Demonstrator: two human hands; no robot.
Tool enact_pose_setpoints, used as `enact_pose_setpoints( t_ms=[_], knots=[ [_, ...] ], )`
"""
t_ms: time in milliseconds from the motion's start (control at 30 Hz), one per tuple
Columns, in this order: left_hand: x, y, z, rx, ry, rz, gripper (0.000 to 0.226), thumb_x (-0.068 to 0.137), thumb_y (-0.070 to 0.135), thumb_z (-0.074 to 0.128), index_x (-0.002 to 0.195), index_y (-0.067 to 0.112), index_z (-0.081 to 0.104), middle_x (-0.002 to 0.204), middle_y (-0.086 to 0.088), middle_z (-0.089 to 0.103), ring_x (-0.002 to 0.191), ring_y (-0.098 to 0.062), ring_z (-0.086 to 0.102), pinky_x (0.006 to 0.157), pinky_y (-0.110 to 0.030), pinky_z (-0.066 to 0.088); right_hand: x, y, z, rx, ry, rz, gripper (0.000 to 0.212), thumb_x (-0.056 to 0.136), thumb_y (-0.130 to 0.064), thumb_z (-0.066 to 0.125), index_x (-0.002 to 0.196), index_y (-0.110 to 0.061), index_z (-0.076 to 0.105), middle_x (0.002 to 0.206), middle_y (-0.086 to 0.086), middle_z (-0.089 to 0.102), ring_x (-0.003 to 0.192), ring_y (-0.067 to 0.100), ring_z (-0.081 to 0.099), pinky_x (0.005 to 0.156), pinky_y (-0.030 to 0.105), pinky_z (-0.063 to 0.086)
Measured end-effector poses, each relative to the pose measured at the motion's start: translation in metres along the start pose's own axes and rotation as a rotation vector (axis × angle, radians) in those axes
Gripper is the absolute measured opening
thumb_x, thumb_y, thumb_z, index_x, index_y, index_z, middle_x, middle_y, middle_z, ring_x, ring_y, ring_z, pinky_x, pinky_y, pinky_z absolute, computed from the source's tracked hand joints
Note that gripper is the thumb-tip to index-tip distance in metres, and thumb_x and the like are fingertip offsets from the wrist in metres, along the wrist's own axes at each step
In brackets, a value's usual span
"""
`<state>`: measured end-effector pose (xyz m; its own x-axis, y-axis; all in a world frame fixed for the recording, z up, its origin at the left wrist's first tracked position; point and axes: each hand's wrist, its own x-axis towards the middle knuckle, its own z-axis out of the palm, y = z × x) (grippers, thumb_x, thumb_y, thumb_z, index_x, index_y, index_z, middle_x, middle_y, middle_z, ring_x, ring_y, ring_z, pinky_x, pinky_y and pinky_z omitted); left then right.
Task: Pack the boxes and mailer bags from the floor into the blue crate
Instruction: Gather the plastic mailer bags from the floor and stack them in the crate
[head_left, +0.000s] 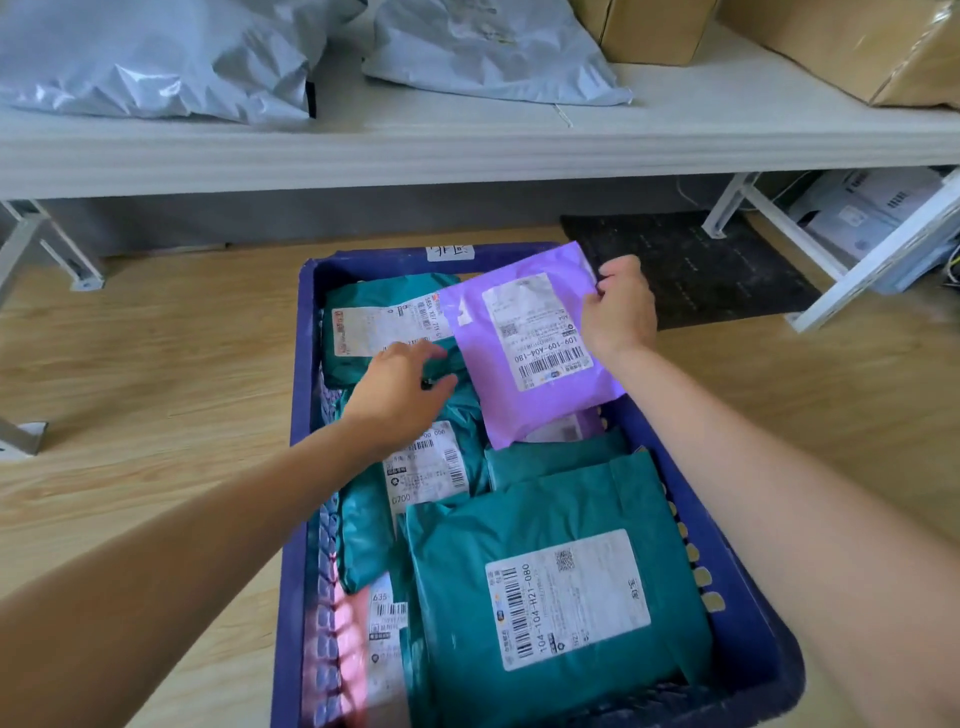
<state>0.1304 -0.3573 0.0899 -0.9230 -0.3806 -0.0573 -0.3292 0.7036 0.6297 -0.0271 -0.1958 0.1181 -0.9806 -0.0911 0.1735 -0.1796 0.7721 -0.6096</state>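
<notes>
A purple bag (524, 332) is pinched at its edge by the right hand (621, 312) over the crate's (374, 257) far right corner. The teal bags (545, 519) are touched by the loose-fingered left hand (400, 389). With so slight a hold, it could be dropped outside.

Blue crate (748, 623) x1. Inside: teal mailer bag x4 min (363, 306) (472, 415) (550, 457) (519, 525), overlap hides exact no.; purple mailer bag x2 (530, 338) (582, 428); pink mailer bag (348, 639) x1. On shelf: grey mailer bag x2 (156, 57) (493, 52), cardboard box x2 (654, 31) (857, 47). Floor: black mat (691, 270) x1.
</notes>
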Motion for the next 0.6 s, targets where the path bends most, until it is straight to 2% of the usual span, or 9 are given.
enact_pose_setpoints(
  t_ms=[67,133,200,267,333,400,500,600],
  knots=[
    [-0.007,-0.004,0.01,0.287,-0.003,0.135,0.043,0.097,0.033,0.044,0.138,0.02,0.043,0.143,-0.007,0.037,0.131,-0.027,0.033,0.104,-0.04,0.036,-0.01,0.003,0.004,-0.187,0.033,-0.217,0.044,0.086,-0.001,0.055,0.127,-0.01,0.044,0.132,0.01,0.045,0.12,0.028,0.046,0.088,0.039,0.045],
    [-0.011,-0.007,0.018,0.537,-0.011,0.202,0.047,0.097,0.031,0.039,0.143,0.024,0.032,0.154,-0.008,0.018,0.142,-0.028,0.014,0.115,-0.046,0.018,-0.016,0.006,0.014,-0.223,-0.09,-0.396,0.046,0.091,-0.009,0.054,0.135,-0.014,0.043,0.141,0.006,0.039,0.126,0.024,0.044,0.096,0.037,0.044],
    [-0.01,-0.01,0.023,0.709,-0.039,0.182,0.062,0.094,0.023,0.04,0.149,0.027,0.012,0.158,-0.007,-0.006,0.146,-0.031,-0.006,0.116,-0.054,0.0,-0.022,0.011,0.028,-0.188,-0.346,-0.425,0.047,0.097,-0.028,0.046,0.143,-0.027,0.036,0.153,0.0,0.027,0.137,0.021,0.034,0.107,0.039,0.038],
    [-0.008,-0.014,0.023,0.766,-0.068,0.077,0.08,0.09,0.018,0.042,0.149,0.029,-0.01,0.156,-0.007,-0.023,0.143,-0.036,-0.018,0.11,-0.062,-0.009,-0.029,0.014,0.039,-0.181,-0.562,-0.391,0.053,0.097,-0.047,0.038,0.147,-0.039,0.023,0.159,-0.008,0.011,0.147,0.021,0.014,0.115,0.047,0.025],
    [-0.003,-0.018,0.022,0.776,-0.119,-0.026,0.084,0.09,0.021,0.041,0.146,0.031,-0.02,0.156,-0.005,-0.025,0.142,-0.038,-0.02,0.111,-0.065,-0.006,-0.035,0.017,0.047,-0.19,-0.677,-0.326,0.068,0.09,-0.064,0.036,0.149,-0.042,0.01,0.161,-0.007,-0.003,0.148,0.024,-0.003,0.118,0.051,0.012],
    [0.002,-0.022,0.02,0.774,-0.179,-0.068,0.084,0.091,0.025,0.041,0.146,0.034,-0.022,0.157,-0.002,-0.022,0.143,-0.041,-0.014,0.112,-0.065,0.001,-0.041,0.017,0.052,-0.289,-0.688,-0.324,0.081,0.087,-0.068,0.04,0.15,-0.041,-0.002,0.16,0.002,-0.015,0.147,0.03,-0.014,0.119,0.051,0.003],
    [0.005,-0.026,0.018,0.787,-0.244,-0.092,0.086,0.091,0.026,0.043,0.144,0.04,-0.023,0.157,-0.002,-0.021,0.142,-0.045,-0.007,0.111,-0.064,0.007,-0.043,0.023,0.062,-0.381,-0.614,-0.332,0.078,0.092,-0.057,0.042,0.149,-0.042,-0.01,0.159,0.004,-0.021,0.145,0.034,-0.016,0.118,0.049,0.0],
    [0.001,-0.03,0.02,0.827,-0.278,-0.112,0.084,0.093,0.028,0.039,0.142,0.039,-0.028,0.156,-0.007,-0.024,0.141,-0.047,-0.011,0.112,-0.065,0.004,-0.036,0.027,0.071,-0.389,-0.552,-0.272,0.07,0.096,-0.055,0.035,0.147,-0.046,-0.011,0.159,0.004,-0.02,0.146,0.036,-0.011,0.119,0.048,0.002]
  ],
)
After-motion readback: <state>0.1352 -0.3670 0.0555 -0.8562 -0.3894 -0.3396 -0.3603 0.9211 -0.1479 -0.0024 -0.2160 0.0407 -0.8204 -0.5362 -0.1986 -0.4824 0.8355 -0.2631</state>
